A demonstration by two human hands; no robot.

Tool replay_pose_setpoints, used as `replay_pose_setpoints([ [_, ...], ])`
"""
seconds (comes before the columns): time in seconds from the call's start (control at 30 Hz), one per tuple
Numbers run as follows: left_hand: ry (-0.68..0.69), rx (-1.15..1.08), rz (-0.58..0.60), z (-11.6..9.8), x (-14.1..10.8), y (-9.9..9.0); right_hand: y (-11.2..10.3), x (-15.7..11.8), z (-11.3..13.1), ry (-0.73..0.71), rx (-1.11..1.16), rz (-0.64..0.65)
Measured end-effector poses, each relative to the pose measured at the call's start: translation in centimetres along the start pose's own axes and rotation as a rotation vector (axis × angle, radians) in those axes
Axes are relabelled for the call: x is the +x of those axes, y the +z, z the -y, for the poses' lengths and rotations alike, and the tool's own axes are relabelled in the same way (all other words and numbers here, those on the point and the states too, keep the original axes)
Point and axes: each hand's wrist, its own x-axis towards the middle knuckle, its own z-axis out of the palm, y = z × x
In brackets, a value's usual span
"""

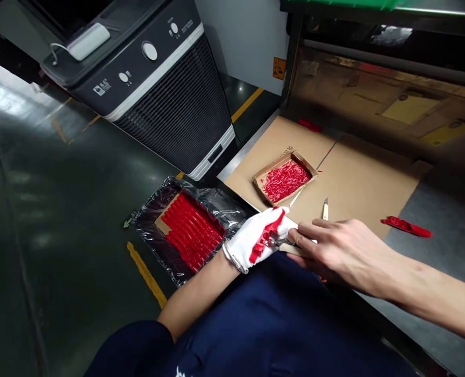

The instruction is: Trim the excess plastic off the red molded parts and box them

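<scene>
My left hand (248, 233), in a white glove, is closed around a red plastic part (264, 242). My bare right hand (330, 246) grips a pale-handled tool (295, 250). The tool's dark metal head meets the red part at the left palm; its exact kind is partly hidden by my fingers. Just beyond the right hand, a knife (325, 209) with a pale handle lies on the cardboard sheet (358, 183). Past my left hand, a shallow cardboard box (261, 191) holds many small red plastic scraps.
Left of my lap, a crate lined with black plastic (148, 230) holds rows of red parts (193, 225). Single red parts lie at the table's right (407, 226) and far edge (309, 125). A dark air cooler (177, 89) stands beyond the crate; machinery borders the table's back.
</scene>
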Motion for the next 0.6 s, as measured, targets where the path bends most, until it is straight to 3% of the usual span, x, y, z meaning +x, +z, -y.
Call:
replay_pose_setpoints([
  [0.1,-0.064,-0.059,0.087,0.1,1.2,-1.1,0.2,0.0,-0.4,0.004,-0.027,0.029],
  [0.2,-0.059,-0.054,0.053,-0.2,2.0,-1.2,-0.1,0.2,-0.6,0.03,-0.02,0.092],
  [0.4,0.141,-0.09,-0.064,-0.6,2.3,0.6,-1.0,0.8,-1.5,0.074,0.043,0.128],
  [0.5,0.257,-0.103,-0.094,-0.2,2.7,0.8,-0.4,0.9,-2.4,0.059,0.073,0.123],
  [0.6,0.289,-0.068,-0.105,-0.1,3.4,0.4,0.7,1.0,-3.4,0.048,0.152,0.143],
])
